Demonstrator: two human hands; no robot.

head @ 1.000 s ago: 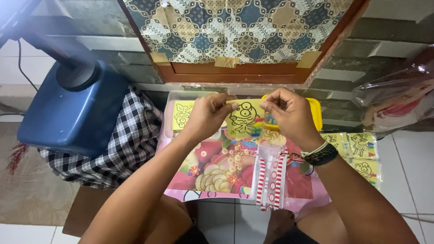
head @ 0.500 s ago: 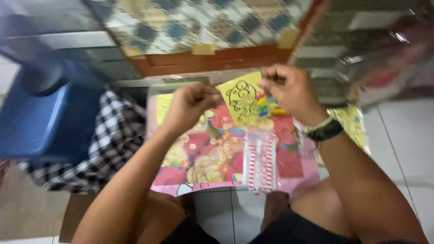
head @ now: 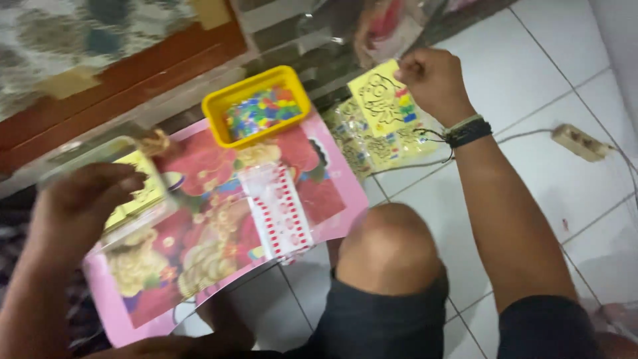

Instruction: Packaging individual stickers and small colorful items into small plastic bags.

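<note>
Head view looks down at a person sitting on a white tiled floor (head: 545, 73), one bare knee (head: 389, 242) raised in the middle; the right hand (head: 428, 73) is stretched out to the far right, fingers closed in a pinch on the top corner of a yellow card (head: 382, 100), which hangs just below and to the left of the knuckles, with a dark outline drawing and a few coloured squares on it; beneath that card a pile of similar yellow sheets (head: 372, 149) lies on the tiles; the left hand (head: 83, 203), blurred, is curled over a clear plastic box (head: 100, 166) at the left edge of a pink picture board (head: 219, 239), though whether its fingers grip the box I cannot tell; a yellow tray (head: 256, 106) of small coloured pieces sits at the board's far edge; a red-and-white striped packet (head: 279, 209) lies on the board; a white power strip (head: 581, 141) rests on the tiles at the right.
</note>
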